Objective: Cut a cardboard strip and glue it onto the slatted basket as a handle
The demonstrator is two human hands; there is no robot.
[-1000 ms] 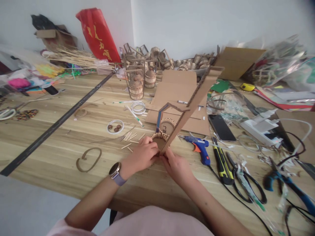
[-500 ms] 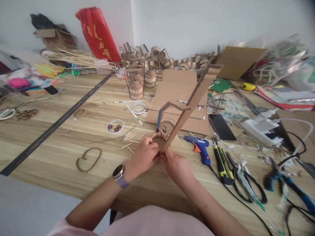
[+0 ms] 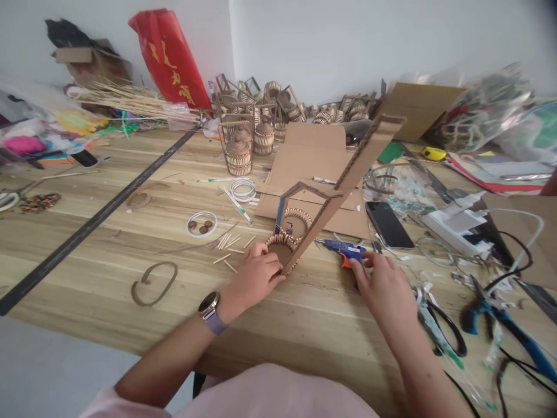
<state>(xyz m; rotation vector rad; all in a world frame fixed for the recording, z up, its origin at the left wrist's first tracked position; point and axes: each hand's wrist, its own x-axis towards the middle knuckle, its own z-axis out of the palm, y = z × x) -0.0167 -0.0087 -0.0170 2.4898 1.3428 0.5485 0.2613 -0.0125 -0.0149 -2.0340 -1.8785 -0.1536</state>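
Note:
My left hand [image 3: 255,276], with a watch on its wrist, is closed on the near rim of a small round basket [image 3: 282,239] walled with short wooden sticks. Its fingertips also press the lower end of a long cardboard strip [image 3: 319,223], which rises from the basket and slants up to the right. A bent cardboard handle frame [image 3: 300,188] stands behind, by a second stick ring [image 3: 298,213]. My right hand [image 3: 385,290] has its thumb and fingers around the handle of a blue glue gun [image 3: 342,248], which lies on the table. The palm hides part of the grip.
Loose sticks [image 3: 228,241] and a white ring with brown beads [image 3: 202,224] lie left of the basket. Finished little baskets [image 3: 238,154] stand behind. Rightward are a phone [image 3: 389,224], scissors [image 3: 448,325], pliers [image 3: 500,319] and a power strip [image 3: 461,223].
My right hand has left the foot of the cardboard strip and moved right onto the glue gun, covering the utility knife. My left hand stays at the basket.

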